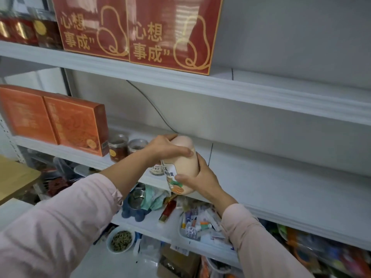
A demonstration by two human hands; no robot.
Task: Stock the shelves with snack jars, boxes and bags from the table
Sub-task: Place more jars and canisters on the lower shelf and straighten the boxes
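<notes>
Two hands, left (166,148) on top, right (197,180) beneath, each kept a closed grip on a peach-coloured labelled snack jar (183,163) above the white metal shelf (261,177).

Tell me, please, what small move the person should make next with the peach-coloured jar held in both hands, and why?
Probably lower the peach-coloured jar onto the bare stretch of the middle shelf just right of the small jars. The left hand grips its top, the right hand its labelled lower end; it is tilted at the shelf's front edge, and that spot looks free.
</notes>
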